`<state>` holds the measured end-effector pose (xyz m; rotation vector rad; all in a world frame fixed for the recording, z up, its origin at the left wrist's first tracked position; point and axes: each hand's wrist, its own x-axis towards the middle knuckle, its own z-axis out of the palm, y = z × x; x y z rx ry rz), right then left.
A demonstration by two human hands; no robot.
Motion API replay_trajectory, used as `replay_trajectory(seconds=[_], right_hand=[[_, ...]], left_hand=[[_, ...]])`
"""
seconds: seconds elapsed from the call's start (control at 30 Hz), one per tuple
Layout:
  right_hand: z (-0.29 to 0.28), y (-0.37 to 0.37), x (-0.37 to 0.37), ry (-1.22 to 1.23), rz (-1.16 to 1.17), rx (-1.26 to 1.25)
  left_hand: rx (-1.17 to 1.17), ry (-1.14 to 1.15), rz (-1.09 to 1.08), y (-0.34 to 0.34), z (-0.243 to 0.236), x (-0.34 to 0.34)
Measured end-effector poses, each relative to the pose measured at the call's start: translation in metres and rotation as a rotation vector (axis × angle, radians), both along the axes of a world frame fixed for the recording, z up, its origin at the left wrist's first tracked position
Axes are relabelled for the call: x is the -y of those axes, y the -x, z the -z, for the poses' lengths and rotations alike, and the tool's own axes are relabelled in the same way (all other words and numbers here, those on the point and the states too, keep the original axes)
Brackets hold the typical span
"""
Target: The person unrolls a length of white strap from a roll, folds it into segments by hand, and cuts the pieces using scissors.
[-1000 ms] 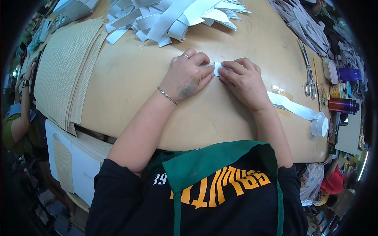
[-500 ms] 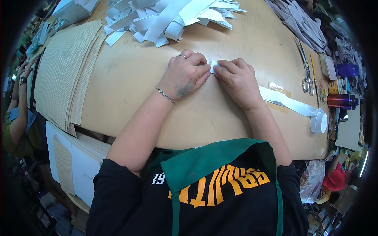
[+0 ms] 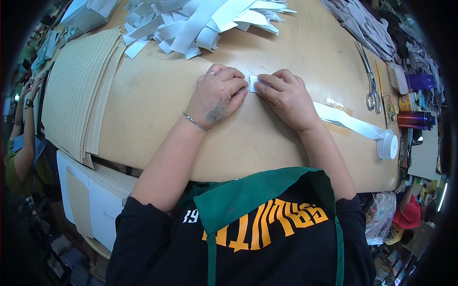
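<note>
A white fabric tape (image 3: 346,121) runs from a small roll (image 3: 390,146) at the right towards my right hand (image 3: 288,97), which hides its middle. The tape's short free end (image 3: 253,84) sticks out past my right fingertips, which pinch it against the table. Close to the left edge of that end is my left hand (image 3: 217,93), its fingers curled and pressed together. Whether anything lies between those fingertips is hidden.
Cut white strips (image 3: 200,24) are heaped at the far side. Stacked woven-textured beige sheets (image 3: 76,90) lie at the left. Scissors (image 3: 371,86), a purple-red bottle (image 3: 414,120) and grey cloth (image 3: 358,24) are at the right. A clear taped patch (image 3: 338,106) marks the table (image 3: 229,148).
My left hand has shifted slightly left, away from my right fingertips. More of the tape's end now shows between the hands. My right hand has moved a little left.
</note>
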<state>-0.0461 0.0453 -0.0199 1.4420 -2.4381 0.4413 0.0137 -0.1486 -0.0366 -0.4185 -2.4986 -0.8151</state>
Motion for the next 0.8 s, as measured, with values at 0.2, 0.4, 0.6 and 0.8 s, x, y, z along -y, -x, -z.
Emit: replay_trajectory(seconds=[0.2,0.4,0.6,0.8], right_hand=[[0.002,-0.003,0.001,-0.016,0.025,-0.013],[0.004,-0.01,0.005,0.001,0.084,-0.042],[0.002,-0.012,0.006,-0.026,0.119,-0.027],[0.001,-0.009,0.002,-0.003,0.115,-0.023]], left_hand=[[-0.067,0.052,0.006,0.001,0.0,-0.001],[-0.059,0.07,0.019,0.002,0.001,-0.001],[-0.053,0.083,0.019,0.002,0.001,-0.001],[-0.07,0.074,0.038,0.005,0.002,-0.002]])
